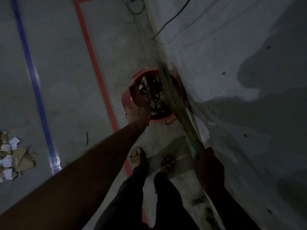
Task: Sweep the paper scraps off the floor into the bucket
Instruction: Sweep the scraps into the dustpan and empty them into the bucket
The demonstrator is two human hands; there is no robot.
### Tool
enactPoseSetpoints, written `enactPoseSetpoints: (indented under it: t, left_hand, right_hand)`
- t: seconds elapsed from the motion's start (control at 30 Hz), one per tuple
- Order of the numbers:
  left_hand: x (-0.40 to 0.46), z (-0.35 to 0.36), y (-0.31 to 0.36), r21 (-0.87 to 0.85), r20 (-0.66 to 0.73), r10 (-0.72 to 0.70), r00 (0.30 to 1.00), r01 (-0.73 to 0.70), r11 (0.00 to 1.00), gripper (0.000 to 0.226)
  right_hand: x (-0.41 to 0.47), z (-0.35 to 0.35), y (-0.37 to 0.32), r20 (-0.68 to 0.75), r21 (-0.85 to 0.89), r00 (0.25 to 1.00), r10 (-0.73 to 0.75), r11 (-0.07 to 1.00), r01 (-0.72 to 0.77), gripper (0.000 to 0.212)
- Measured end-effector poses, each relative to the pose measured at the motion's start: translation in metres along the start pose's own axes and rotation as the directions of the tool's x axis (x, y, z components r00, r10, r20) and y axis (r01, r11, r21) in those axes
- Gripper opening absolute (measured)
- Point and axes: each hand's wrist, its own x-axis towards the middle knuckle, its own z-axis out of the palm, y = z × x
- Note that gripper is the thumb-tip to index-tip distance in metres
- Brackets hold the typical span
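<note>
A red bucket (167, 119) stands on the floor against the wall, with paper and cardboard scraps inside it. My left hand (135, 113) grips a red dustpan (128, 97) tipped over the bucket's near-left rim. My right hand (206, 161) holds the handle of a grass broom (172, 97), whose bristles reach across the bucket's right side. A heap of white paper and brown cardboard scraps (14, 157) lies on the floor at the far left.
A grey wall (240, 63) rises on the right with black cables (167, 22) hanging down it. Red tape (94, 63) and blue tape (33, 77) run along the floor. My sandalled feet (137, 156) stand just before the bucket.
</note>
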Motion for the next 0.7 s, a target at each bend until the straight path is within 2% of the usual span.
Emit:
enactPoseSetpoints:
  t: [0.03,0.07,0.13,0.17,0.2,0.23,0.3,0.33,0.43,0.5,0.57,0.63,0.7]
  left_hand:
    - [-0.008,-0.005,0.002,0.036,0.014,0.077,0.997,-0.077,0.996,0.047]
    - [-0.015,-0.009,0.003,0.079,0.048,0.085,0.995,-0.089,0.993,0.042]
    - [-0.04,-0.033,0.017,0.144,0.036,0.188,0.982,-0.191,0.971,0.037]
    - [-0.038,-0.036,0.012,0.244,0.02,0.243,0.97,-0.241,0.939,0.036]
    - [-0.028,-0.026,-0.001,0.241,-0.013,0.232,0.973,-0.222,0.945,0.036]
    - [-0.028,-0.027,-0.01,0.286,-0.016,0.196,0.98,-0.183,0.94,0.037]
    - [-0.038,-0.032,-0.022,0.361,-0.017,0.133,0.991,-0.118,0.925,0.037]
    - [-0.041,-0.034,-0.027,0.449,-0.004,0.134,0.991,-0.118,0.886,0.04]
    - [-0.052,-0.041,-0.037,0.609,0.056,0.093,0.994,-0.108,0.785,0.056]
    - [-0.06,-0.044,-0.052,0.604,0.013,0.067,0.998,-0.062,0.795,0.062]
    - [-0.075,-0.048,-0.065,0.587,-0.018,0.046,0.999,-0.027,0.809,0.062]
    - [-0.091,-0.053,-0.076,0.55,-0.047,0.053,0.997,-0.018,0.835,0.059]
    - [-0.111,-0.057,-0.087,0.528,-0.085,0.049,0.995,0.003,0.849,0.054]
  right_hand:
    - [-0.004,-0.003,-0.003,0.024,0.001,1.0,-0.001,1.0,0.001,0.03]
    - [-0.009,-0.003,-0.005,0.0,0.036,1.0,0.009,0.999,-0.009,0.032]
    - [-0.016,-0.006,-0.013,-0.049,0.081,0.998,-0.025,0.996,0.029,0.023]
    - [-0.014,-0.011,-0.018,-0.05,0.085,0.998,-0.045,0.995,0.049,0.029]
    - [-0.013,-0.01,-0.022,-0.053,0.082,0.996,-0.078,0.993,0.082,0.041]
    - [-0.01,-0.013,-0.027,-0.051,0.056,0.996,-0.079,0.995,0.082,0.043]
    - [-0.001,-0.007,-0.033,-0.044,0.005,0.998,-0.052,0.999,0.052,0.021]
    - [0.002,-0.002,-0.033,-0.039,0.027,0.999,-0.003,1.0,0.004,0.02]
    - [-0.005,0.002,-0.029,0.103,0.102,0.995,-0.018,0.995,0.008,0.039]
    - [-0.023,-0.009,-0.026,0.197,0.149,0.98,0.009,0.988,-0.039,0.049]
    - [-0.046,-0.017,-0.02,0.172,0.234,0.985,-0.009,0.972,-0.032,0.057]
    - [-0.07,-0.016,-0.011,0.142,0.245,0.989,-0.047,0.97,0.011,0.058]
    - [-0.084,-0.022,-0.008,0.192,0.32,0.98,-0.051,0.947,-0.013,0.057]
